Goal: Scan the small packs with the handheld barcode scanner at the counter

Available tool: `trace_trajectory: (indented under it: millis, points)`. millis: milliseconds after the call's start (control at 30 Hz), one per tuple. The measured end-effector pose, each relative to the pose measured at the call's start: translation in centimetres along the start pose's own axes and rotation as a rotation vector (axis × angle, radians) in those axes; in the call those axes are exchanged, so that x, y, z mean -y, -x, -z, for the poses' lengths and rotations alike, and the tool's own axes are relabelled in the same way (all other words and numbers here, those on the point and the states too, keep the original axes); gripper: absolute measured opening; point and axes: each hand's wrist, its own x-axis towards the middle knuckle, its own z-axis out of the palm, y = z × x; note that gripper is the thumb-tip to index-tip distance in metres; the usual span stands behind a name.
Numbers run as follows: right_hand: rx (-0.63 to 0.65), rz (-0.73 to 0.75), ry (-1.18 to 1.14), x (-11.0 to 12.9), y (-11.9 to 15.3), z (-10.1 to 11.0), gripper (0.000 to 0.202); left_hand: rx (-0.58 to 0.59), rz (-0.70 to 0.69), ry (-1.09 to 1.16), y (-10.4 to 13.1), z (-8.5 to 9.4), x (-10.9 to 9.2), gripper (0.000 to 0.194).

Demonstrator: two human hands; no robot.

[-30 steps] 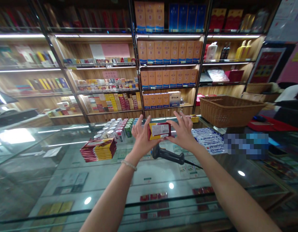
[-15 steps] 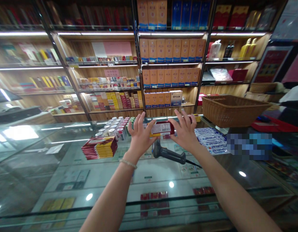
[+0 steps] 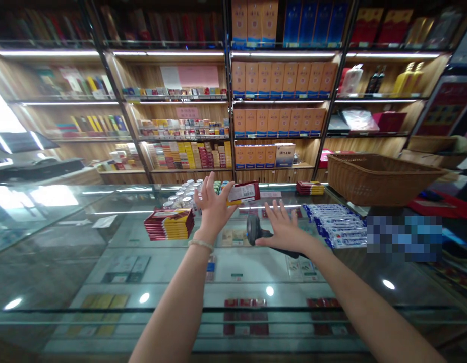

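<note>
My left hand (image 3: 214, 204), with a pale bracelet at the wrist, holds a flat red and yellow packet (image 3: 244, 192) by its left end. The packet's white barcode label faces me. My right hand (image 3: 284, 226) is spread with nothing in it, just above a black handheld scanner (image 3: 253, 229) lying on the glass counter. The hand covers part of the scanner's handle. Left of my left hand is a stack of red and yellow packets (image 3: 169, 224). A smaller stack of like packets (image 3: 309, 187) lies farther back on the right.
On the glass counter (image 3: 173, 272), cans (image 3: 186, 194) stand behind my left hand and blue-white packets (image 3: 337, 225) lie to the right. A wicker basket (image 3: 383, 179) sits at the back right. Shelves of boxes (image 3: 284, 78) line the wall.
My right hand has let go of the packet and moved down over the scanner. My left hand keeps the packet, now tilted. The view has shifted slightly left.
</note>
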Motion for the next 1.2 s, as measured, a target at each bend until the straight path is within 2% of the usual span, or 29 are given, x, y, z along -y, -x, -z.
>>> trace_trajectory:
  millis: [67, 133, 367, 500, 633, 767, 867, 933, 1067, 1200]
  points:
    - [0.068, -0.019, 0.021, 0.4, 0.4, -0.2, 0.125, 0.016, 0.006, 0.000, 0.2, -0.3, 0.3, 0.065]
    - [0.073, -0.024, 0.032, 0.6, 0.5, -0.5, 0.119, 0.026, 0.005, -0.003, 0.4, -0.5, 0.5, 0.066]
    - [0.072, -0.044, 0.004, 1.1, 0.3, -1.4, 0.079, 0.029, 0.008, -0.019, 0.6, -0.8, 0.8, 0.069]
    - [0.062, 0.001, -0.013, 1.1, 0.2, -1.4, 0.062, 0.044, 0.024, -0.019, 0.6, -0.8, 0.8, 0.069]
    - [-0.050, 0.028, -0.023, 0.4, -0.2, -1.6, 0.050, 0.050, 0.045, -0.008, 0.5, -0.8, 0.9, 0.069]
    - [-0.255, 0.050, -0.130, -1.1, -1.2, -0.8, 0.039, 0.041, 0.064, 0.006, 0.5, -1.0, 1.2, 0.068]
    - [-0.345, 0.086, -0.283, -2.3, -1.5, 0.4, 0.040, 0.037, 0.079, 0.010, 0.5, -1.1, 1.2, 0.068]
    - [-0.356, 0.126, -0.346, -2.7, -1.3, 1.2, 0.044, 0.032, 0.091, 0.009, 0.6, -1.1, 1.2, 0.069]
    - [-0.288, 0.241, -0.432, -2.5, -0.5, 1.9, 0.049, 0.033, 0.102, 0.003, 0.7, -1.1, 1.2, 0.069]
    - [-0.217, 0.199, -0.437, -1.0, 0.3, 2.0, 0.044, 0.027, 0.098, -0.010, 0.7, -1.1, 1.3, 0.070]
